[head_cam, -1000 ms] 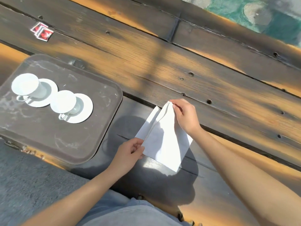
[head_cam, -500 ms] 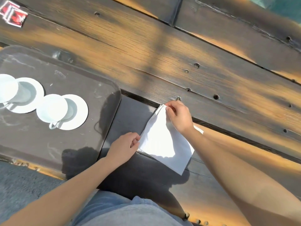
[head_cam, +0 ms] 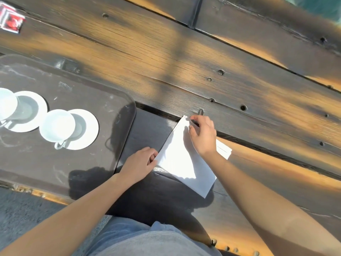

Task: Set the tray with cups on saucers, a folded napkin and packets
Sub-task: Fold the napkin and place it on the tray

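Observation:
A white napkin (head_cam: pixel 181 159) lies folded on the dark wooden table, right of the tray. My left hand (head_cam: pixel 139 164) pinches its near-left corner. Across its top edge my right hand (head_cam: pixel 203 134) presses down with the fingers spread. The dark brown tray (head_cam: pixel 60 163) sits at the left and holds two white cups on white saucers: one cup (head_cam: pixel 57 125) on its saucer (head_cam: pixel 86 129) near the tray's middle, the other cup (head_cam: pixel 6 103) on its saucer (head_cam: pixel 32 111) cut off by the left edge. Red and white packets (head_cam: pixel 11 20) lie on the table at the far top left.
The table is made of wide weathered planks (head_cam: pixel 184 58) with gaps and screw holes. Its near edge runs just below the tray, with grey ground (head_cam: pixel 22 215) beyond it. My lap in light jeans (head_cam: pixel 140 239) fills the bottom centre.
The raised flap of the napkin has been laid flat into a fold. My right hand moved down onto its top edge and my left hand stayed at the left corner. The view shifted right.

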